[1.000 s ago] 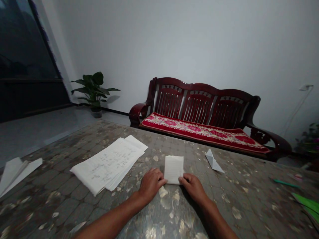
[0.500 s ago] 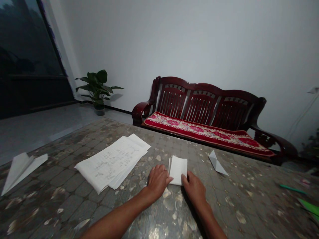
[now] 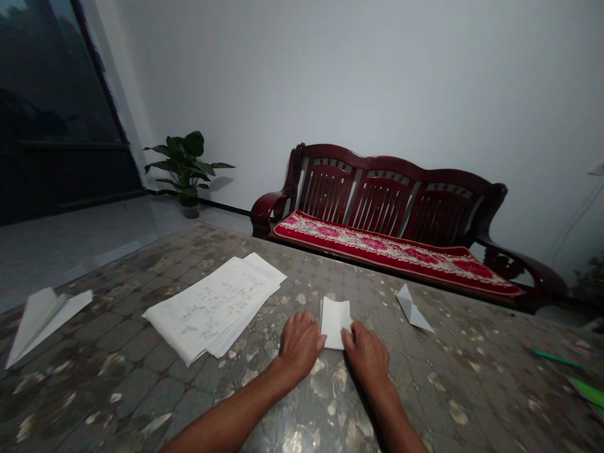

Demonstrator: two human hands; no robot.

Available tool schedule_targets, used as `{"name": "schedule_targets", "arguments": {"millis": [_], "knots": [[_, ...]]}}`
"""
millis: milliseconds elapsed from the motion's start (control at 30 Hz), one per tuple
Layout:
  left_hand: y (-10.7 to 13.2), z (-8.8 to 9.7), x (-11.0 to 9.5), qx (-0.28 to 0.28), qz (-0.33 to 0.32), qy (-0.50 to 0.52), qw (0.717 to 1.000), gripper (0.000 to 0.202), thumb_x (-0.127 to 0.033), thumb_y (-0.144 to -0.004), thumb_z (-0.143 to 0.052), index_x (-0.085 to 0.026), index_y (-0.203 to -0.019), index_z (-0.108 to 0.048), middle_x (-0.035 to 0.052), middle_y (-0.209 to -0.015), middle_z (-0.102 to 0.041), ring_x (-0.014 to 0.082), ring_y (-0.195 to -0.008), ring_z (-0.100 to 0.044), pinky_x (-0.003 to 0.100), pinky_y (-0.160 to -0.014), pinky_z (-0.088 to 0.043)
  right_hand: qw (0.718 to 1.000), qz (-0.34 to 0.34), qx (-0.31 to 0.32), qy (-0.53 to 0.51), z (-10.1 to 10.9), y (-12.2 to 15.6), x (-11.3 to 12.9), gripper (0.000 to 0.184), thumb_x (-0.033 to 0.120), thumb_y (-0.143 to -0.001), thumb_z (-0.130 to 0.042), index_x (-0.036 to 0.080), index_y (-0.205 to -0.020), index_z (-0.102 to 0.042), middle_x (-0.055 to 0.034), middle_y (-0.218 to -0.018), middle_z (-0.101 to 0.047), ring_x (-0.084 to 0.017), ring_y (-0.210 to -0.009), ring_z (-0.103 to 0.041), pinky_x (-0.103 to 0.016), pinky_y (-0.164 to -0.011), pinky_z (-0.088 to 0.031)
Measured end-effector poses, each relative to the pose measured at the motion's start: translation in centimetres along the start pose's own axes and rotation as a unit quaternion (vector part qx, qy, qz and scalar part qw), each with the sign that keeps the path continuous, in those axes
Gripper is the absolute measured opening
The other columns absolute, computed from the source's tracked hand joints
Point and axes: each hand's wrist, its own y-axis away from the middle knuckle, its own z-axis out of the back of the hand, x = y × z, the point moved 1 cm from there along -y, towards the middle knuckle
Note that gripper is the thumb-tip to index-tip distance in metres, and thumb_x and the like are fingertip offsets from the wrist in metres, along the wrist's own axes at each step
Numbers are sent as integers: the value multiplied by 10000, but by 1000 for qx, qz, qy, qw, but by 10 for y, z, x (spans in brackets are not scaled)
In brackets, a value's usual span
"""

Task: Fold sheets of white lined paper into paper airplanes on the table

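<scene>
Two hands (image 3: 333, 349) at our folded white paper (image 3: 335, 323), left fingers (image 3: 317, 340) and right fingers (image 3: 348, 335) lying flat against its edges, unclenched, on the bench (image 3: 141, 402), stacked handwritten sheets (image 3: 212, 308) near.

Dark wooden bench (image 3: 384, 165) with red floral cushion (image 3: 391, 251), potted plant (image 3: 193, 145)

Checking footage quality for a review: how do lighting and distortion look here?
Head view: dim overall, the window nearly black; the wide lens bends the wooden bench and tilts the scene; glare shines on the glossy table below the left hand and right hand.
</scene>
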Motion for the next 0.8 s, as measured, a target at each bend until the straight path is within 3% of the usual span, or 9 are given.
{"name": "schedule_targets", "arguments": {"millis": [167, 400, 500, 633, 733, 800], "knots": [[1, -1, -3, -5, 17, -5, 1000, 198, -293, -893, -570, -154, -974, -686, 138, -1035, -634, 329, -1037, -551, 450, -897, -417, 1000, -8, 2, -6, -1, -1, -1, 270, 420, -963, -430, 227, -928, -615, -71, -891, -720, -213, -849, -674, -268, -656, -377], [2, -1, -2, -15, 34, -11, 999, 173, -312, -891, -585, -204, -1016, -637, 94, -1066, -626, 283, -1021, -550, 418, -893, -431, 999, -24, 9, -23, -4, 0, -2, 289, 440, -956, -430, 227, -1028, -613, -77, -917, -713, -235, -882, -678, -284, -674, -413], [3, -6, 0, -27, 26, -7, 999, 300, -298, -882, -600, -215, -1170, -603, 110, -1221, -598, 298, -1108, -528, 438, -935, -426, 999, -28, 11, -30, -4, 0, -2, 336, 428, -954, -438, 226, -1182, -581, -92, -962, -715, -247, -918, -679, -301, -711, -438], [0, -21, 4, -42, 5, -4, 999, 496, -257, -875, -608, -242, -1359, -501, 124, -1484, -442, 326, -1308, -427, 500, -1069, -345, 999, -30, 16, -32, -3, -1, -2, 462, 422, -959, -434, 228, -1376, -477, -110, -1027, -714, -265, -937, -681, -330, -738, -464], [-3, -33, 8, -38, -17, -12, 999, 518, -263, -885, -591, -270, -1392, -485, 107, -1545, -378, 342, -1391, -350, 556, -1120, -274, 999, -11, 16, -35, -2, -1, -2, 535, 396, -968, -427, 252, -1481, -372, -104, -1107, -708, -262, -974, -673, -333, -756, -474], [-5, -39, 11, -36, -24, -16, 999, 520, -284, -898, -568, -277, -1410, -475, 102, -1562, -356, 357, -1421, -306, 599, -1134, -227, 999, 2, 19, -38, -2, 0, -2, 504, 386, -974, -422, 278, -1466, -412, -87, -1171, -695, -257, -1030, -654, -327, -781, -476]]}}
